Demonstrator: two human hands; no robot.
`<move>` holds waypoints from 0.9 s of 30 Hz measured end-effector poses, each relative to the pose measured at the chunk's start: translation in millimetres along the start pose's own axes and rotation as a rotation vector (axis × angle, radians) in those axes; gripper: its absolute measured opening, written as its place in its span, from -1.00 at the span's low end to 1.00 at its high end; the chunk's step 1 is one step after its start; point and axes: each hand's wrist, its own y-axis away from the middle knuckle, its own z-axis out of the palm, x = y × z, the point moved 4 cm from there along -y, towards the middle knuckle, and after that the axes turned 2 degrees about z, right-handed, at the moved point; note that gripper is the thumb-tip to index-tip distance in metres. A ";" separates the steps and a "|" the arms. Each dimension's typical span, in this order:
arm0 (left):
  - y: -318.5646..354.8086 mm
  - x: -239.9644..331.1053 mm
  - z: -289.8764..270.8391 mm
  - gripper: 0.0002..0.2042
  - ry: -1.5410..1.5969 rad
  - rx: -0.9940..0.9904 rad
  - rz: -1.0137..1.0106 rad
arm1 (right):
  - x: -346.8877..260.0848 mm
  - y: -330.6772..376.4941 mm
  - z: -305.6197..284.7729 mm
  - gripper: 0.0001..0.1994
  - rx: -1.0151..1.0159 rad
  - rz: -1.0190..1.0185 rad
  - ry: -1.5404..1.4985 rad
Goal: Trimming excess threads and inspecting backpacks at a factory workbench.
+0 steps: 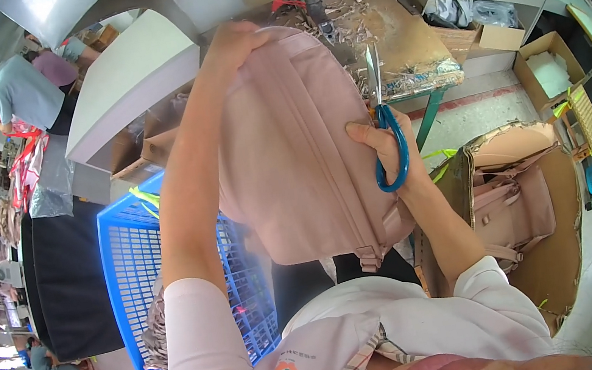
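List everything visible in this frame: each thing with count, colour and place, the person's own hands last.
backpack: one, pale pink, held up at centre
scissors: one pair, teal handles, at the backpack's right edge
plastic crate: one, blue, lower left
cardboard box: one, brown, right, holding another pink backpack
workbench: one, scrap-strewn top, upper centre
small open box: one, brown, far right
co-workers: two or more, upper left
left hand: grips the backpack's top
right hand: holds the scissors, fingers on the backpack
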 end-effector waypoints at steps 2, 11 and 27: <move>-3.2 0.0 5.0 -0.85 -0.013 -0.006 -0.026 | 0.7 -3.1 -2.8 -0.78 0.004 -0.006 -0.014; -2.1 8.1 15.1 -0.86 -0.080 -0.054 0.031 | 0.2 2.7 -2.6 -0.77 0.004 -0.060 -0.027; 238.6 -121.7 -31.3 -0.49 0.554 0.348 -0.025 | 7.5 81.6 30.5 -0.62 -0.176 -0.342 -0.020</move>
